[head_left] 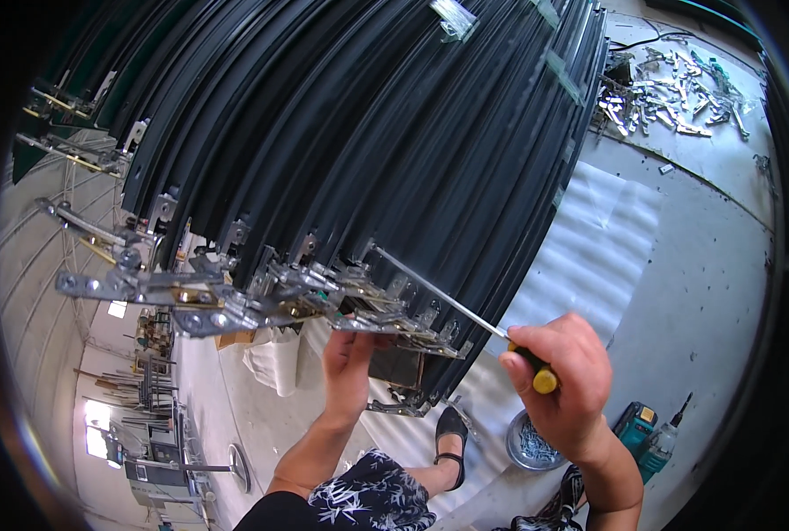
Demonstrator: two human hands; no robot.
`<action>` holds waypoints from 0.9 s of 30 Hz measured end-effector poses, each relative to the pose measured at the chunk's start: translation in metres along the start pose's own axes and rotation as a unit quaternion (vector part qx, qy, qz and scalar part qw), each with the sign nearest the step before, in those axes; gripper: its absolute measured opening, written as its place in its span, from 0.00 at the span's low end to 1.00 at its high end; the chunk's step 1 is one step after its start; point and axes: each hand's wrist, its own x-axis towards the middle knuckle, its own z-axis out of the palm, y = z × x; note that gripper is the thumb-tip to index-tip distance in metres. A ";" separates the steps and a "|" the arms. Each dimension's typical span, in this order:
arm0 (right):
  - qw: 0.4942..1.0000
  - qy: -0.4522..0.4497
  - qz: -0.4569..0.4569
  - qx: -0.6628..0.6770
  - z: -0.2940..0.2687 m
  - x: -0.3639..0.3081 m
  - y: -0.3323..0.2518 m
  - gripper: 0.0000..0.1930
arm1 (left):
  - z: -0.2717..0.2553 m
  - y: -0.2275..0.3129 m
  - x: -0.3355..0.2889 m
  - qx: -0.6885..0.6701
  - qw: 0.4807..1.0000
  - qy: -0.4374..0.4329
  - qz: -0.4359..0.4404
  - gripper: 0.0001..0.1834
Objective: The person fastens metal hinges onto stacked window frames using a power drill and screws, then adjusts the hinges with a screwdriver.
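My right hand (564,376) is wrapped round the black-and-yellow handle of a screwdriver (439,292). Its long steel shaft slants up and left, and the tip meets the end of a dark metal frame profile near the hardware. Below a row of metal hinge arms (372,311), my left hand (348,367) pinches one from underneath; the fingertips are partly hidden behind the metal. These jointed silver arms stick out from the ends of several long black frame profiles (412,159) lying side by side.
White foam sheet (589,239) lies on the floor to the right. Loose metal hardware (669,97) is scattered at the far right. A bowl of screws (536,442) and a teal cordless drill (660,447) stand near my right forearm. Machinery (160,473) is at the left.
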 end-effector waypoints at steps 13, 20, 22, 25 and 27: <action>0.996 0.009 -0.065 0.066 -0.010 0.018 -0.005 0.15 | 0.012 -0.023 -0.002 -0.013 0.999 0.035 -0.036 0.17; 0.992 -0.026 -0.112 0.050 -0.001 0.045 -0.015 0.14 | 0.021 -0.026 -0.002 -0.006 0.999 0.045 -0.009 0.17; 0.991 -0.034 -0.119 0.044 -0.001 0.047 -0.016 0.14 | 0.020 -0.030 -0.002 -0.001 0.999 0.044 -0.005 0.17; 0.992 -0.037 -0.120 0.027 -0.004 0.051 -0.019 0.15 | 0.019 -0.032 -0.001 0.005 0.999 0.041 -0.007 0.17; 0.989 -0.047 -0.142 0.008 -0.005 0.054 -0.021 0.15 | 0.018 -0.034 0.000 0.013 0.999 0.030 0.030 0.16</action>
